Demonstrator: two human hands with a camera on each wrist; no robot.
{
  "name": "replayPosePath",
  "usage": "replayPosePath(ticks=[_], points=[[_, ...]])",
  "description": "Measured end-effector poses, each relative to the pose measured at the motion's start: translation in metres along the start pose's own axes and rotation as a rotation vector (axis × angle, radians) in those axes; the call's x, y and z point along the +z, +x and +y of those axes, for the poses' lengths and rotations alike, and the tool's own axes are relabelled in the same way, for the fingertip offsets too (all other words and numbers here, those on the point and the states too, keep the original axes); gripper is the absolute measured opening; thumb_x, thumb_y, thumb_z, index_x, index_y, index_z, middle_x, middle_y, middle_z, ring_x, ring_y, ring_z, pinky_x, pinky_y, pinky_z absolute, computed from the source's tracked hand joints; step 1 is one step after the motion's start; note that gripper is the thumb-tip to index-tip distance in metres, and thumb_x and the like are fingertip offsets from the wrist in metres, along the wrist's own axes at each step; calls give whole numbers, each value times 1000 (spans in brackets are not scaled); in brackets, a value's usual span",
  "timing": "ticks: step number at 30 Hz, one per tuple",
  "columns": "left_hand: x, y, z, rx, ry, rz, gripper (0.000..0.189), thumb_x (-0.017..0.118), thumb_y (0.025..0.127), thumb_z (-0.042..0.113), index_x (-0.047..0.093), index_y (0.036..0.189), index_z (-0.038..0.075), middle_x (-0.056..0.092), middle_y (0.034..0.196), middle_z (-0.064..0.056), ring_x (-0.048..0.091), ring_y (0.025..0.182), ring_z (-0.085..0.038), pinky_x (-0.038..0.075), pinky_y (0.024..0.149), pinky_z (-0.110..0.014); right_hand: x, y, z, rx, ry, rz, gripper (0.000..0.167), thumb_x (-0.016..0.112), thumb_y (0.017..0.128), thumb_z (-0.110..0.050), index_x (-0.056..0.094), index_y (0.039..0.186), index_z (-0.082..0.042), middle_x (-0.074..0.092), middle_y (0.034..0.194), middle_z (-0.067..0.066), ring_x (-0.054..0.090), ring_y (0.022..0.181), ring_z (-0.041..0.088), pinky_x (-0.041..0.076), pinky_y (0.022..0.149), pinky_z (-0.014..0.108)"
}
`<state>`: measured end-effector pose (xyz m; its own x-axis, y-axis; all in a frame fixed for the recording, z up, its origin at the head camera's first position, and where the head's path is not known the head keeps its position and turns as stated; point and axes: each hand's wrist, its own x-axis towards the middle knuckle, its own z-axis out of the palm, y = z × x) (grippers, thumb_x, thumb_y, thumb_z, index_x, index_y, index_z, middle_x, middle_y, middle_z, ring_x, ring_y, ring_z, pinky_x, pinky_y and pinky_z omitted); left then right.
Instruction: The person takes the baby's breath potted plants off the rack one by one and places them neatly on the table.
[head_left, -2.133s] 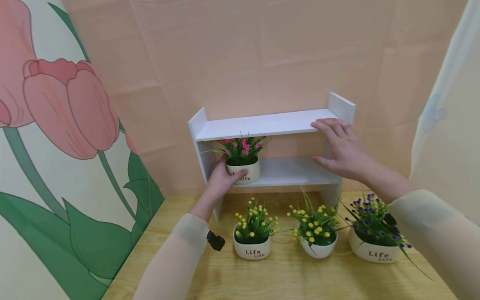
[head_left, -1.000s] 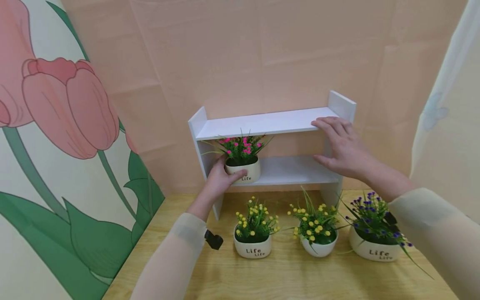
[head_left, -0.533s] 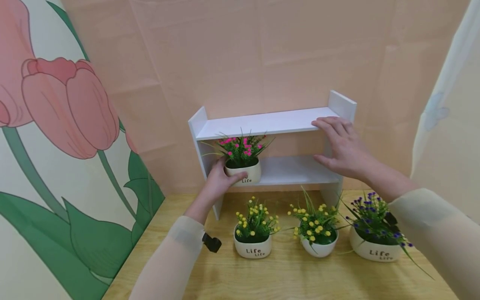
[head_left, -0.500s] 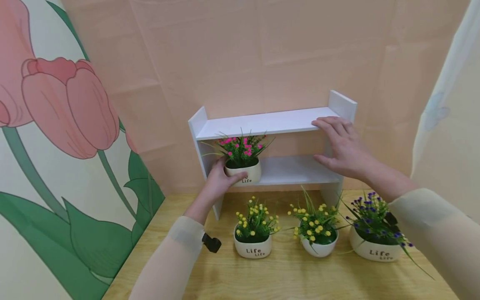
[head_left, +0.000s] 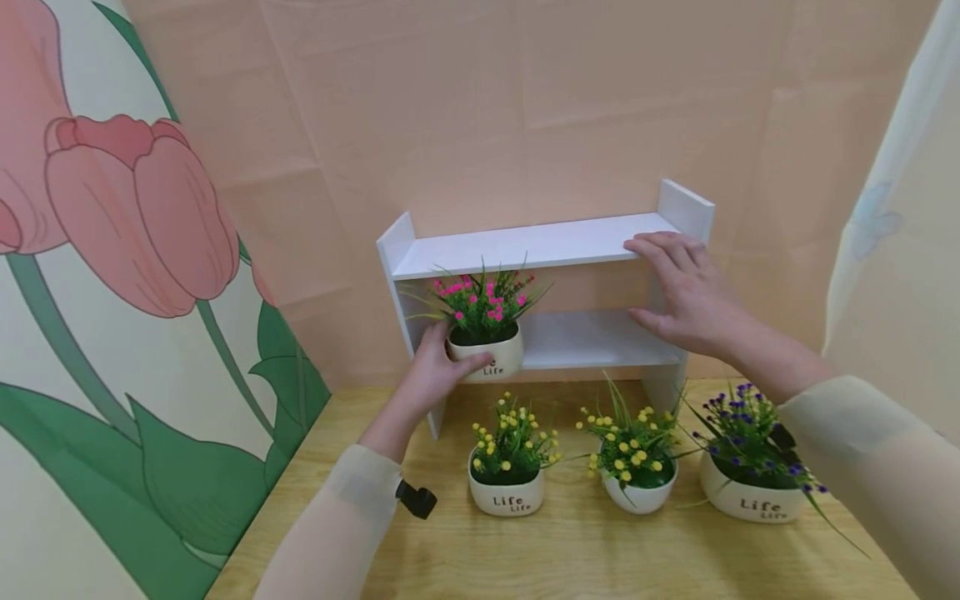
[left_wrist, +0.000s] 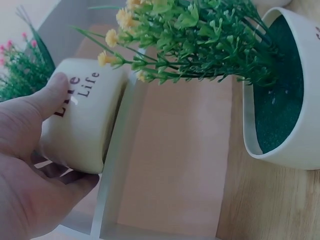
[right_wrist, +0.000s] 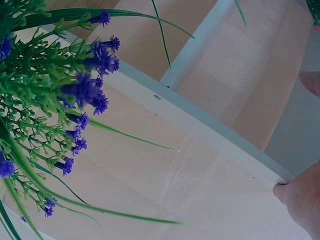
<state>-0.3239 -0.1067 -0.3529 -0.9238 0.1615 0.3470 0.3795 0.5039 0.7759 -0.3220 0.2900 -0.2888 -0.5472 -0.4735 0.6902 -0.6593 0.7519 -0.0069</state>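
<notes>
My left hand [head_left: 435,367] grips a white oval flowerpot [head_left: 506,353] of pink artificial flowers [head_left: 491,300], thumb across its front lettering. The pot overlaps the front edge of the lower board at the left of a white two-tier shelf [head_left: 600,337]. In the left wrist view, the thumb lies over the printed word on the pot [left_wrist: 90,117], with fingers around its other side. My right hand [head_left: 690,292] holds the shelf's right end, its fingers over the upper board [head_left: 525,244] and its thumb below. The right wrist view shows only part of this hand [right_wrist: 302,200].
On the wooden table [head_left: 585,558] before the shelf stand two pots of yellow flowers, a left one [head_left: 506,496] and a middle one [head_left: 637,497]. A pot of purple flowers [head_left: 750,500] is at the right, under the right forearm. A tulip-printed panel [head_left: 142,217] borders the left.
My left hand has drawn the pink-flower pot toward me and slightly down, so it now overlaps the lower board's front edge. My right hand stays at the shelf's right end.
</notes>
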Motion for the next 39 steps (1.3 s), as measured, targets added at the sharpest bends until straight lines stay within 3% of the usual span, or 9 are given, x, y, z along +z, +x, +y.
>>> replayPosePath(ticks=[21,25,34,39], points=[[-14,-34,6,-21,-65,-13,81,95,91,35,53,155,8,53,142,-13,56,132,-30,52,114,-53,1,1,1,-1,8,15,100,97,79,-12,42,162,-3,41,160,26,32,147,51,26,123,67],[-18,-40,6,-17,-81,-21,80,95,91,33,54,154,7,57,143,-12,61,131,-29,53,114,-52,2,1,1,3,8,13,100,97,79,-12,42,162,-3,41,160,26,32,147,51,26,123,67],[-32,-55,5,-65,-89,-36,83,95,91,37,52,156,10,65,143,-8,63,133,-29,54,113,-53,1,-1,-1,18,10,0,100,96,80,-12,41,163,-3,40,161,26,31,148,52,26,123,69],[-42,-64,2,-55,-94,-37,79,95,91,37,54,154,13,63,144,-7,64,132,-29,57,109,-52,0,0,-1,27,14,-7,100,96,81,-11,40,163,-3,39,162,26,30,148,52,25,123,69]])
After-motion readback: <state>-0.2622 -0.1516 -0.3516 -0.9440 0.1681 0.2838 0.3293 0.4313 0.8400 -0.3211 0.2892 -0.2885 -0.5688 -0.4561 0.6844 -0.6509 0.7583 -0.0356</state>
